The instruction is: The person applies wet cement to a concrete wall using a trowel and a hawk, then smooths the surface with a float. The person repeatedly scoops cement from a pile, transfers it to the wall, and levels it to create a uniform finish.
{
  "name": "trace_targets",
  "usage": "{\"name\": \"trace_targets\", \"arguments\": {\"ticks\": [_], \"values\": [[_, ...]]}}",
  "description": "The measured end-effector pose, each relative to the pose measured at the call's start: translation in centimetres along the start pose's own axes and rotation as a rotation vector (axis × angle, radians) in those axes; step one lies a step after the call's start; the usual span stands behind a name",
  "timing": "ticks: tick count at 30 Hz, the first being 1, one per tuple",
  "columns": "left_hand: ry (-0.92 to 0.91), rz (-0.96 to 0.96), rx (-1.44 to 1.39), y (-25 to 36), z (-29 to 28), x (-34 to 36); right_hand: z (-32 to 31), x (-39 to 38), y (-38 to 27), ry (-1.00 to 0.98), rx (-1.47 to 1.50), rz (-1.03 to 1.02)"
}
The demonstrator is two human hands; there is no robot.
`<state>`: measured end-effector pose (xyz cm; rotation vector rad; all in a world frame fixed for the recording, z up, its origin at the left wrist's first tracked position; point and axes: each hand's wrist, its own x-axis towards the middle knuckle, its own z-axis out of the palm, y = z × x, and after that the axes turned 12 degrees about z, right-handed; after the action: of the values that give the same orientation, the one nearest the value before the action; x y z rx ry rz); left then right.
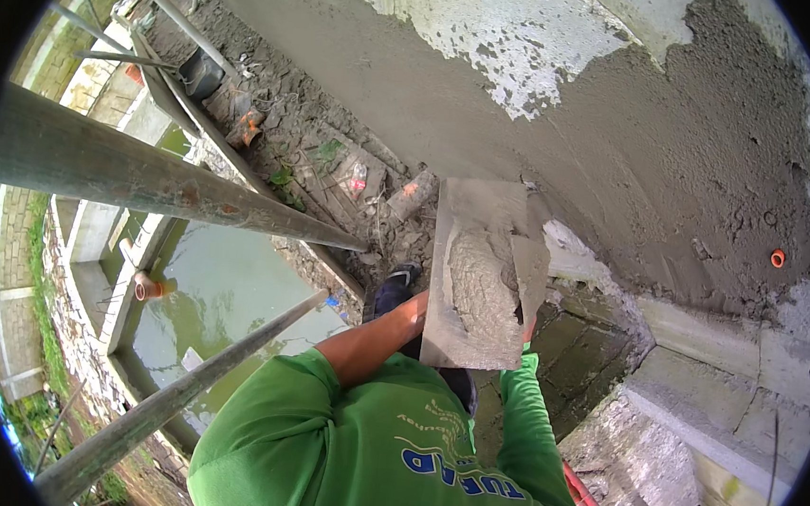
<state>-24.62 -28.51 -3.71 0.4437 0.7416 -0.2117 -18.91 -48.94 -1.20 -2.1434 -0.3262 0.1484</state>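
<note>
A flat rectangular plasterer's hawk is in front of my body, with a thick heap of wet grey mortar on it. My left hand reaches under its left edge and holds it from below, the fingers hidden. At the hawk's right edge, a mortar-smeared trowel is tilted against the heap. My right hand is just below the trowel, mostly covered by it and the hawk, and appears closed on it.
Wet plaster covers much of the wall; an orange pipe end pokes out at right. Thick scaffold poles cross the left side, above greenish water. Rubble and a pipe piece lie along the wall's foot. A concrete ledge stands right.
</note>
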Motion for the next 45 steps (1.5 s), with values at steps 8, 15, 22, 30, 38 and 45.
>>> {"name": "trace_targets", "arguments": {"ticks": [8,15,22,30,38,45], "values": [[0.155,0.231,-0.193,1.2,-2.1,0.2,0.6,1.9,1.9,-0.372,-0.302,-0.016],[0.3,0.443,-0.267,7.1,-8.6,4.3,-2.2,0.9,8.4,-0.488,-0.392,0.203],[0.418,0.575,-0.319,12.2,-20.5,16.6,3.7,-3.0,19.7,-0.63,-0.557,0.365],[0.504,0.673,-0.397,18.3,-34.7,34.4,9.8,1.8,18.6,-0.845,-0.218,0.815],[0.504,0.732,-0.402,23.8,-44.3,47.6,10.6,4.1,28.9,-0.856,0.035,1.044],[0.481,0.753,-0.394,24.0,-51.5,57.9,10.5,8.1,31.3,-1.034,-0.362,0.884]]}}
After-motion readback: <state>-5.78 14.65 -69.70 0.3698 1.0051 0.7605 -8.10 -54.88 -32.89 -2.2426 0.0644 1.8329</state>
